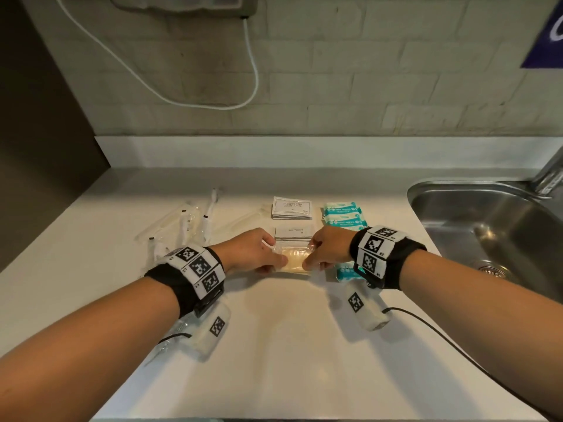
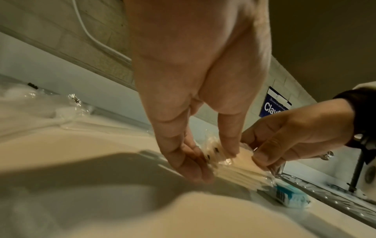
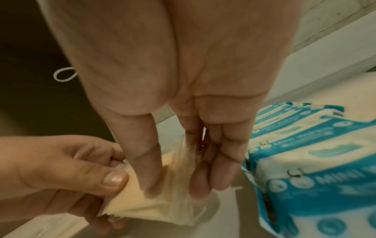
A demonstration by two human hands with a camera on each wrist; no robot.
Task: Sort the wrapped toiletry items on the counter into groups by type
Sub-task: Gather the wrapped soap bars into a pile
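Observation:
A stack of pale yellow soap bars in clear wrap [image 1: 295, 261] [image 2: 236, 167] [image 3: 154, 204] lies mid-counter. My left hand [image 1: 268, 254] [image 2: 205, 159] pinches its left end and my right hand [image 1: 310, 254] [image 3: 173, 182] pinches its right end. Behind it lie white sachets [image 1: 293, 233] and a stack of white shampoo sachets [image 1: 292, 208]. Teal-and-white wipe packs [image 1: 342, 215] [image 3: 317, 164] sit in a row to the right, one [image 2: 293, 197] under my right wrist. Clear-wrapped toothbrushes [image 1: 185, 222] [image 2: 40, 104] lie in a loose group at the left.
A steel sink [image 1: 487, 226] with a tap [image 1: 548, 175] is set into the white counter [image 1: 274, 345] at the right. A white cable [image 1: 210, 95] hangs on the brick wall behind. A dark panel [image 1: 39, 132] bounds the counter on the left.

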